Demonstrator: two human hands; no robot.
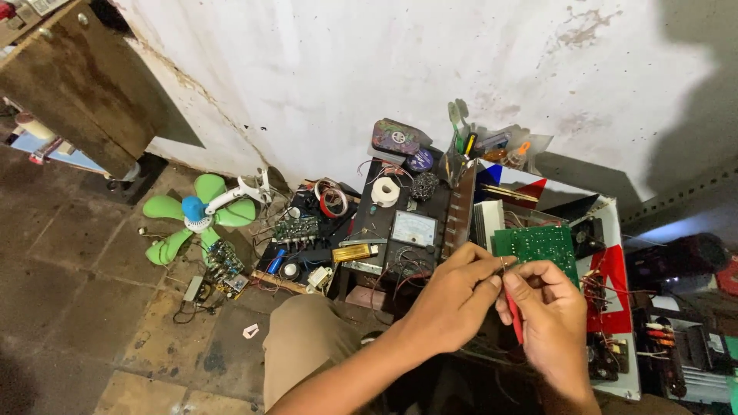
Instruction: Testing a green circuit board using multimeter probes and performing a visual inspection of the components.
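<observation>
Green rectangular circuit board (538,247), above an open amplifier chassis (607,230), was pinched by the left hand (453,296) while the right hand (550,307) gripped a red-handled tool (513,319); steadying the board seemed advisable.

You sit low against a white plastered wall (369,69) — stained, flaking near its base, with a dark shadow across its far right. To your left the floor (69,292) is worn brown tiles, grimy at the joints. At the far left a dark wooden cabinet (77,84) juts out above those tiles. A small green-bladed fan (196,215) lies on the floor near the wall — loose wires trail beside it. Light falls evenly, brightest on the wall.
</observation>
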